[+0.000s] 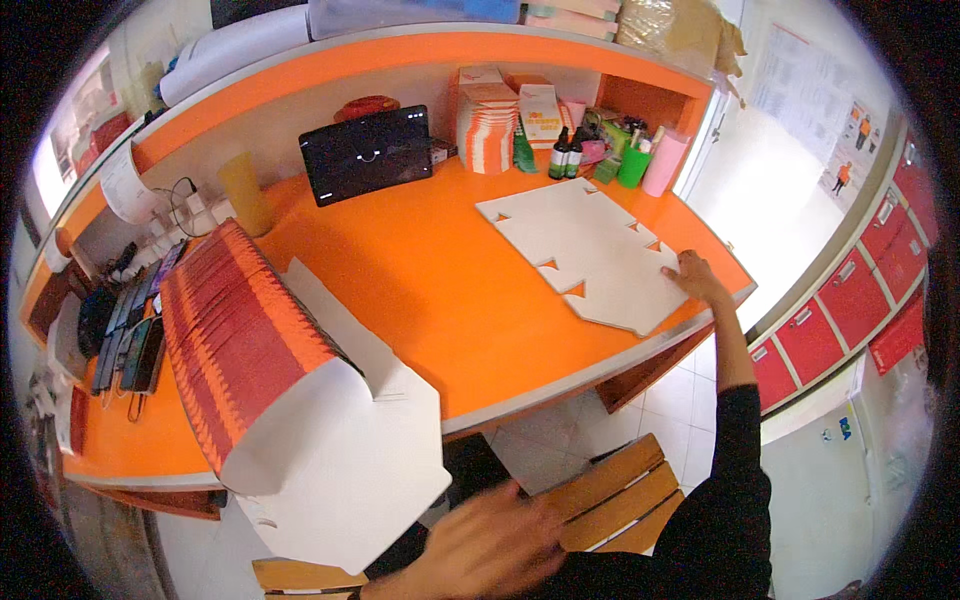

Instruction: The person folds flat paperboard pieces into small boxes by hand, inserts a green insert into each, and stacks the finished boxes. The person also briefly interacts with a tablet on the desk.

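My right hand (695, 278) reaches far to the right, its fingers closed on the right corner of a flat, die-cut white cardboard sheet (585, 245). The sheet lies on the orange table and has several small notches. Near the lower edge, my left hand (490, 540) is smeared by motion, apart from the table, with nothing visible in it. Left of it, curved cardboard sheets (240, 340) with a red and orange pattern rest on the table. Their white side (350, 460) shows where they project past the front edge.
A tablet (367, 155) stands at the back of the orange table (430, 290). Near it are striped cartons (487, 130), dark bottles (558, 155) and a green cup (632, 167). Several phones (130, 330) lie at left. A slatted wooden chair (610, 495) stands in front; red lockers (850, 295) line the right.
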`<action>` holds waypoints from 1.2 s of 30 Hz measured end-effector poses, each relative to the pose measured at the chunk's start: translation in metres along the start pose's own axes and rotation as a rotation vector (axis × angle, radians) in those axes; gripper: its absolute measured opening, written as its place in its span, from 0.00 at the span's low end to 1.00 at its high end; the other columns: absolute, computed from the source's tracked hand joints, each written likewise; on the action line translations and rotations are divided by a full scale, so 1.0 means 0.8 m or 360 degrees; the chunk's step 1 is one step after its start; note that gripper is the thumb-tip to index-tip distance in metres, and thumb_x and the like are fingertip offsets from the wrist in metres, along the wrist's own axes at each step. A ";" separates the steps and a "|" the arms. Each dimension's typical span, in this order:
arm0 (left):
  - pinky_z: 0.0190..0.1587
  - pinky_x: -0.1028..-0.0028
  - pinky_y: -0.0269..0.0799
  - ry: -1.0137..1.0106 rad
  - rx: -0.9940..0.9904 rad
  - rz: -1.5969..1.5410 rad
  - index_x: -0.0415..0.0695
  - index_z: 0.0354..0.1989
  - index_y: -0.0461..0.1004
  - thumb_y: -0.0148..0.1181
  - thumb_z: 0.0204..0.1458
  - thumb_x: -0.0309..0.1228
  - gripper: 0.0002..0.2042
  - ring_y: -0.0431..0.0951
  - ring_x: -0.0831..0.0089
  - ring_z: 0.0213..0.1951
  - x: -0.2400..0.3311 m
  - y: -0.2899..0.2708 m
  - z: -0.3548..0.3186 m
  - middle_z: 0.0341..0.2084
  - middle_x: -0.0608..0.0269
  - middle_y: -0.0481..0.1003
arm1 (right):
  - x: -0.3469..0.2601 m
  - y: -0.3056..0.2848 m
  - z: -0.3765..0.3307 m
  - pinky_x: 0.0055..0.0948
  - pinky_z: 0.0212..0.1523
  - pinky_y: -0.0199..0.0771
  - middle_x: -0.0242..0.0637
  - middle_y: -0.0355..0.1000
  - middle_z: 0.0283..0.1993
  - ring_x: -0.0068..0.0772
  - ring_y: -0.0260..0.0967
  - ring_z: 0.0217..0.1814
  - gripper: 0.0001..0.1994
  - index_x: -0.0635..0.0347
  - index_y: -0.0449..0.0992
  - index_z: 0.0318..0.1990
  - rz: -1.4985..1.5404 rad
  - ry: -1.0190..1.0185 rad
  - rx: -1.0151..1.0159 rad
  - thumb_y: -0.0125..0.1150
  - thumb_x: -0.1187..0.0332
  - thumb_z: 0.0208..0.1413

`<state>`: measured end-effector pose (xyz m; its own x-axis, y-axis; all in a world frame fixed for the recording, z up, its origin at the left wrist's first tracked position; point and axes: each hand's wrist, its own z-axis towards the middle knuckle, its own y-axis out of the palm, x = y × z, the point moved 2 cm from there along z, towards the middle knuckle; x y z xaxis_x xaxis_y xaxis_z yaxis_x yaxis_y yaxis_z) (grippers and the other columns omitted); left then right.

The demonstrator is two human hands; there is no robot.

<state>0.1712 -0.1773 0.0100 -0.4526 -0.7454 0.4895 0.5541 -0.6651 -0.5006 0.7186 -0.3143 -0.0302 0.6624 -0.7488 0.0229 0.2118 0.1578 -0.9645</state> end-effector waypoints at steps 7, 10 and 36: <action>0.65 0.46 0.42 -0.0296 -0.0201 0.0719 0.38 0.62 0.56 0.65 0.43 0.47 0.40 0.49 0.45 0.66 -0.139 0.143 0.111 0.62 0.42 0.56 | -0.057 -0.042 -0.098 0.46 0.50 0.65 0.54 0.65 0.43 0.55 0.64 0.46 0.36 0.70 0.69 0.41 0.0278 -0.0015 -0.0322 0.65 0.40 0.41; 0.66 0.46 0.38 -0.0360 -0.0237 0.0780 0.38 0.62 0.57 0.59 0.43 0.58 0.44 0.46 0.45 0.67 -0.176 0.153 0.134 0.63 0.43 0.54 | -0.066 -0.054 -0.107 0.44 0.56 0.62 0.56 0.61 0.51 0.54 0.61 0.54 0.40 0.69 0.67 0.47 0.0257 -0.0397 -0.0040 0.68 0.40 0.37; 0.31 0.61 0.71 -0.0575 -0.0106 0.0535 0.44 0.37 0.70 0.62 0.47 0.50 0.21 0.77 0.58 0.27 -0.145 0.093 0.170 0.21 0.54 0.75 | -0.062 -0.109 -0.141 0.37 0.47 0.71 0.45 0.75 0.42 0.44 0.73 0.45 0.15 0.59 0.76 0.44 0.0840 -0.0898 0.0044 0.58 0.59 0.54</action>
<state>0.3596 -0.1339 0.0130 0.0212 -0.8638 0.5034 0.5765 -0.4009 -0.7120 0.5865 -0.3638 0.0233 0.9449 -0.1297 -0.3005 -0.2211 0.4241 -0.8782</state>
